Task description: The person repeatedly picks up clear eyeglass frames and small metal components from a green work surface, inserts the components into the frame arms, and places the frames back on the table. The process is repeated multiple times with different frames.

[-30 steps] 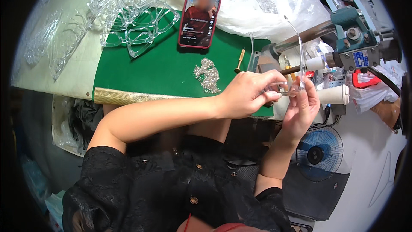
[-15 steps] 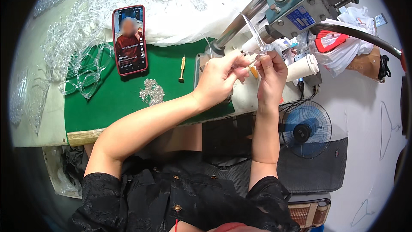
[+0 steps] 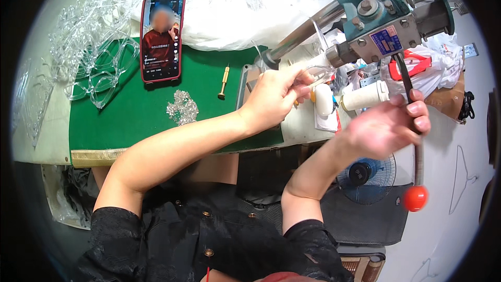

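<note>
My left hand (image 3: 276, 96) is closed in a pinch on a clear plastic glasses frame (image 3: 322, 73), holding it beneath the head of a green and grey hand press (image 3: 373, 18). Fingers and glare hide part of that frame. Farther right, my right hand (image 3: 386, 125) is slightly blurred, its fingers hooked round the press's dark lever (image 3: 403, 75). The lever hangs downward, with a red ball knob (image 3: 416, 198) at its end below the hand.
On the green mat (image 3: 120, 130) lie a small brass screwdriver (image 3: 224, 82), a heap of tiny metal parts (image 3: 182, 108) and a red-cased phone (image 3: 162, 39). Clear glasses frames (image 3: 104, 75) sit at left. A white cup (image 3: 365, 95) and a fan (image 3: 360, 172) are at right.
My right hand has let go of the clear frame, moved right and taken hold of the lever. The lever has swung down, bringing its red knob lower. My left hand still holds the frame.
</note>
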A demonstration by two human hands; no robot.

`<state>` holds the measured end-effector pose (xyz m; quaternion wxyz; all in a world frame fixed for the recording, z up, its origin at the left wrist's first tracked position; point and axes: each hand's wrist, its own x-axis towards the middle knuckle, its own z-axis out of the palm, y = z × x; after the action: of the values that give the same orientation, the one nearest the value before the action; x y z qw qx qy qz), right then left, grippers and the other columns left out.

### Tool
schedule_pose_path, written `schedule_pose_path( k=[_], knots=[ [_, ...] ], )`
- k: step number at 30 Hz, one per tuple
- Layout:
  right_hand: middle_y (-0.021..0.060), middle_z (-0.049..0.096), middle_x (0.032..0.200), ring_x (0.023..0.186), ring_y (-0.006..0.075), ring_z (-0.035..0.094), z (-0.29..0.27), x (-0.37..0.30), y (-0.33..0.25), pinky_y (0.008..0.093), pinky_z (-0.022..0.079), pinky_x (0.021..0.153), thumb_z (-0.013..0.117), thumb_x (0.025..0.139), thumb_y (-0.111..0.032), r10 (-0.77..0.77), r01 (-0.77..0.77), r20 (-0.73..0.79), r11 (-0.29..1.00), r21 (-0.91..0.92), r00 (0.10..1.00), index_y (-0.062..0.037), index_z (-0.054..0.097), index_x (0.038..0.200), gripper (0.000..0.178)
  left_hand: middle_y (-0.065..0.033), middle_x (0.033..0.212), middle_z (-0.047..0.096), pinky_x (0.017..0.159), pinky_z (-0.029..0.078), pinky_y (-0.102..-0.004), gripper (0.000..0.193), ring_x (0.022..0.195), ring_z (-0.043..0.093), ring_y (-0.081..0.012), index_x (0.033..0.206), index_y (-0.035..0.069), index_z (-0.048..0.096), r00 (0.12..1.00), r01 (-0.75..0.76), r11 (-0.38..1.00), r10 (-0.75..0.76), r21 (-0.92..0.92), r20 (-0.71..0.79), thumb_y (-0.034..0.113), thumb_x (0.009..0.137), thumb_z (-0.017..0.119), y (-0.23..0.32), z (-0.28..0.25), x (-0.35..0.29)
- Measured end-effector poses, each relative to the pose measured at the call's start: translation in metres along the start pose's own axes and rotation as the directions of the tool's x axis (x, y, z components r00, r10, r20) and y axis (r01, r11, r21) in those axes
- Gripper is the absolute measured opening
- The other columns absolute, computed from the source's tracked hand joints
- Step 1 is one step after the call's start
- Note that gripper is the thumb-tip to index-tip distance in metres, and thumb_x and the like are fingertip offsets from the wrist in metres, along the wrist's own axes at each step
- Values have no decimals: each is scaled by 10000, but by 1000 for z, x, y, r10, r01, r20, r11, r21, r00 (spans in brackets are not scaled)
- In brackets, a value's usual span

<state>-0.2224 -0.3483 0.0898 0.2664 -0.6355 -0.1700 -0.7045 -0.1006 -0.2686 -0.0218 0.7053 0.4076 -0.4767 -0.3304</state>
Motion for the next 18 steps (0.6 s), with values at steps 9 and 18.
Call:
schedule_pose_path(
  k=[9, 18],
  knots=[
    [169, 574, 1170, 1071, 228, 540, 34, 41, -6, 334, 416, 931, 516, 915, -61, 182, -217, -129, 912, -348, 975, 108, 484, 1194, 328, -101, 825, 661, 695, 513, -263, 200, 765, 672, -159, 1034, 1, 539, 977, -198, 926, 161, 321, 139, -17, 843, 596, 30, -39, -19],
    [81, 528, 840, 752, 250, 535, 75, -177, -51, 350, 466, 656, 684, 750, -47, 687, -249, 653, 726, -641, 319, -104, 653, 1135, 390, -152, 1114, 591, 870, 488, -362, 673, 1057, 568, -236, 1377, -4, 370, 942, -284, 471, -28, 835, 336, -117, 739, 550, 155, -174, -142]
  ],
)
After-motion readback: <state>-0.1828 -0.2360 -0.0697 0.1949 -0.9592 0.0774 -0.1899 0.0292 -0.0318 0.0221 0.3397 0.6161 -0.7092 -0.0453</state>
